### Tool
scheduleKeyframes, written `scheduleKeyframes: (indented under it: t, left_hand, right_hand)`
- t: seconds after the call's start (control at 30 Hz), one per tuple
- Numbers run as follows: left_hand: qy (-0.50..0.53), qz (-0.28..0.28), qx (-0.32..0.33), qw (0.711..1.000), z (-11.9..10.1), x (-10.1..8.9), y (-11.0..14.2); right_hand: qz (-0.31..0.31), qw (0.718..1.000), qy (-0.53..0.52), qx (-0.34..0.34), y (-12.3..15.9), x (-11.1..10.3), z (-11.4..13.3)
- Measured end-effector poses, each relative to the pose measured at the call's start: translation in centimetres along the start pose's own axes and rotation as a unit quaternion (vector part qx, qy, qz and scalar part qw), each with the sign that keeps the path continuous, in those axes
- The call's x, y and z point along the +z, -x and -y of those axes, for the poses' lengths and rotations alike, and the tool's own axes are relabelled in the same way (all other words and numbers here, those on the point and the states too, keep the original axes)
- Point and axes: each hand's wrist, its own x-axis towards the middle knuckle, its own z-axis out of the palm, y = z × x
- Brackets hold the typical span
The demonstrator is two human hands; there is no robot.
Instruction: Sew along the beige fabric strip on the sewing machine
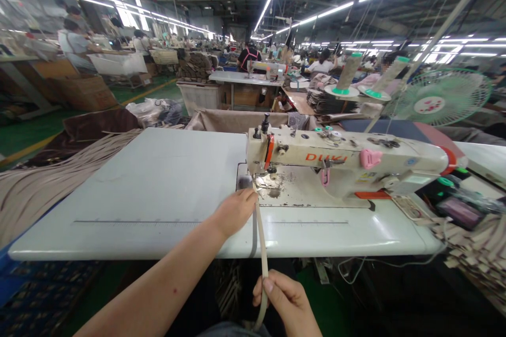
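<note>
A narrow beige fabric strap (261, 237) runs from the needle area of the sewing machine (300, 155) down over the table's front edge. Close in front of the presser foot, my left hand (236, 211) is closed on the strap, fingers pressed together at its upper end. Below the table edge, my right hand (282, 295) pinches the same strap between thumb and fingers. The strap's lower end hangs toward my lap and curves out of sight. My left fingers partly cover where the strap meets the needle plate.
The white sewing table (158, 179) has a ruler line along its front. Many long strips (59, 179) lie at the left, with bundled pieces (478, 253) at the right. Thread cones (348, 73) and a green fan (438, 97) stand behind the machine. Other people work farther back.
</note>
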Motion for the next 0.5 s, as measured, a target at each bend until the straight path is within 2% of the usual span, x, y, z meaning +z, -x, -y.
scheduleKeyframes:
  t: [0.13,0.3,0.5]
  left_hand:
    - [-0.015,-0.002,0.019,1.000,0.0,0.0,0.0]
    - [0.024,0.004,-0.019,1.000,0.0,0.1,0.0]
    - [0.058,-0.026,-0.041,0.997,0.0,0.0,-0.3]
  right_hand:
    - [-0.002,1.000,0.008,-0.007,-0.1,-0.1,-0.2]
    - [0.001,1.000,0.006,-0.006,-0.2,-0.1,-0.3]
    - [-0.001,1.000,-0.008,0.019,-0.1,0.1,0.9]
